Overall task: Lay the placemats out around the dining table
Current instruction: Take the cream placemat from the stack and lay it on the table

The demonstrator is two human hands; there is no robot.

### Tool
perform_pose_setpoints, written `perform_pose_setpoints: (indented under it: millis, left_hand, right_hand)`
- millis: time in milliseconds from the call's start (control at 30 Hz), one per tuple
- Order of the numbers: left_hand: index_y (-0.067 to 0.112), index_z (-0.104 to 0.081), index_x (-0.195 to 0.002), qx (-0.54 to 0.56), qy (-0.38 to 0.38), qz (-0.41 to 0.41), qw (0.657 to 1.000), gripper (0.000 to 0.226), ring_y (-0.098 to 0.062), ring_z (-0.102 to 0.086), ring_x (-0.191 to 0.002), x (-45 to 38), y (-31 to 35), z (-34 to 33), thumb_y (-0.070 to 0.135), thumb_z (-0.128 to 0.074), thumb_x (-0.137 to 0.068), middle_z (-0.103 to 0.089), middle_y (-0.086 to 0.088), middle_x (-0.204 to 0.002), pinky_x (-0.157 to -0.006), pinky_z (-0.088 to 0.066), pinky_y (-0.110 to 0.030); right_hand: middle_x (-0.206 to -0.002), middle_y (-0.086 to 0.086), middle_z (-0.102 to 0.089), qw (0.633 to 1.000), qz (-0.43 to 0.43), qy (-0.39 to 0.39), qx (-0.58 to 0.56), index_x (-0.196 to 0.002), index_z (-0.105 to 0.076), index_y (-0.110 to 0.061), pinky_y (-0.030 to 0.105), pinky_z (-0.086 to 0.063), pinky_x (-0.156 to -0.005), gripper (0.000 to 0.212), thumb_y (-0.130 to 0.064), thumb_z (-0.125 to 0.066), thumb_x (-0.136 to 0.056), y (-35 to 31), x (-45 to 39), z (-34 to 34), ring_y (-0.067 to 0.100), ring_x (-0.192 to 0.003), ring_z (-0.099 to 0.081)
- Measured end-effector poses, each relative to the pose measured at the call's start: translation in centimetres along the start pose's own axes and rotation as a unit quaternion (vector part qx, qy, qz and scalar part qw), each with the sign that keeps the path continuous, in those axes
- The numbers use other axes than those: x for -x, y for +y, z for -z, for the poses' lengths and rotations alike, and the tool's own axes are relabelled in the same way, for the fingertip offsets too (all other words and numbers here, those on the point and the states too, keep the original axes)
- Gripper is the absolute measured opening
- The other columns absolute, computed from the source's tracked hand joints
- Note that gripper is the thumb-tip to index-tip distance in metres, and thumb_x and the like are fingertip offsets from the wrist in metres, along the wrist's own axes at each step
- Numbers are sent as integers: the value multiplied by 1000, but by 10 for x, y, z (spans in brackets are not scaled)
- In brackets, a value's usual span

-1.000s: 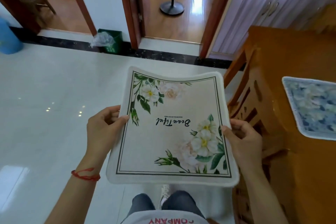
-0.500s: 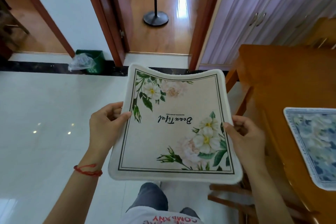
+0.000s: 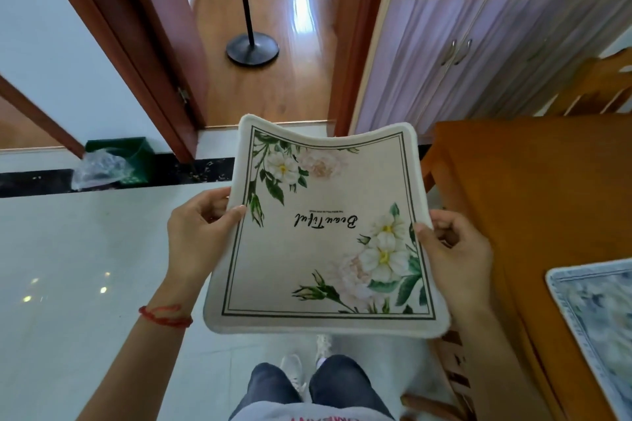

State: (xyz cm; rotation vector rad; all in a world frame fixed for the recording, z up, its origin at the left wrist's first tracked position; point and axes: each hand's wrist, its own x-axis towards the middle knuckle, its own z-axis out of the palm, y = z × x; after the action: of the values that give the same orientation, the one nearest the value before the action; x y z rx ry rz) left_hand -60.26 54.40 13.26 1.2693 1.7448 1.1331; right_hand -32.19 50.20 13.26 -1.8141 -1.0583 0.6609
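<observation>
The left hand [image 3: 200,232] and right hand [image 3: 456,255] pinch opposite side edges of the floral placemat [image 3: 325,232], thumbs on top, fingers hidden beneath, holding it over the floor beside the tabletop [image 3: 533,188]. A blue placemat [image 3: 596,318], cut off at right, lies there.

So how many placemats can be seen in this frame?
2. The cream floral placemat is held in the air between the left hand and right hand. The blue placemat lies on the dining table, cut off at the frame edge; others may be hidden.
</observation>
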Motion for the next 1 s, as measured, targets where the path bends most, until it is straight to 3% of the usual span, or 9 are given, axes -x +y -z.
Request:
perform_pose_setpoints:
  millis: [200, 333, 433, 533, 633, 767, 900, 1000]
  left_hand:
    - [15, -66, -104, -2, -11, -8, 1000, 27, -6, -66, -67, -79, 18, -54, 10, -69, -77, -69, 8, -81, -66, -57, -24]
    - [18, -67, -101, 7, -18, -5, 1000, 25, -9, -67, -68, -129, 35, -90, 10, -70, -77, -72, 10, -76, -69, -58, -29]
    - [20, -67, -98, 16, -25, -5, 1000, 25, -8, -68, -66, -163, 47, -115, 8, -70, -76, -71, 17, -73, -66, -58, -25]
    - [13, -66, -103, 15, -37, -11, 999, 27, -7, -68, -68, -196, 60, -138, 8, -69, -77, -70, 9, -81, -64, -57, -22]
    - [13, -65, -104, 12, -58, -21, 998, 27, -7, -68, -69, -229, 71, -160, 9, -69, -78, -69, 6, -83, -61, -57, -22]
    - [11, -66, -104, 8, -95, -32, 995, 27, -10, -69, -71, -282, 85, -194, 9, -69, -77, -70, 4, -85, -61, -58, -26]
    - [18, -66, -100, 5, -148, -60, 987, 27, -15, -70, -70, -339, 102, -231, 8, -69, -76, -71, 1, -86, -64, -59, -32]
    - [14, -66, -104, -10, -189, -86, 978, 28, -13, -69, -69, -382, 118, -258, 8, -69, -77, -71, -1, -86, -62, -59, -29]
  right_hand:
    - [-75, -11, -62, 1000, 15, 19, 13, -86, -60, -23, 37, -54, -69, 15, -12, -68, -79, 1, -89, -15, 12, -72, -60]
    - [-76, -9, -63, 999, 23, 23, 7, -88, -60, -24, 38, -54, -66, 17, -12, -68, -80, 0, -150, -20, 20, -73, -62]
    - [-76, -10, -63, 999, 31, 31, 8, -86, -60, -26, 31, -53, -62, 19, -11, -69, -79, -4, -191, -22, 15, -69, -61]
    - [-74, -13, -62, 998, 30, 47, 5, -86, -60, -25, 24, -50, -59, 19, -10, -69, -78, -7, -228, -24, 13, -70, -58]
    - [-76, -13, -63, 998, 31, 55, 17, -89, -61, -23, 27, -53, -58, 17, -10, -68, -79, -8, -260, -29, 14, -65, -62]
    - [-78, -7, -64, 997, -17, 70, 19, -90, -61, -19, 32, -55, -62, 12, -14, -66, -81, -8, -303, -38, 19, -72, -64]
    - [-76, -9, -64, 992, -44, 119, 1, -85, -61, -23, 18, -53, -52, 12, -13, -67, -81, -8, -344, -47, 13, -70, -64]
    - [-78, -4, -67, 982, -90, 163, -28, -84, -63, -24, 35, -58, -58, 10, -16, -67, -81, -7, -372, -56, 19, -70, -67]
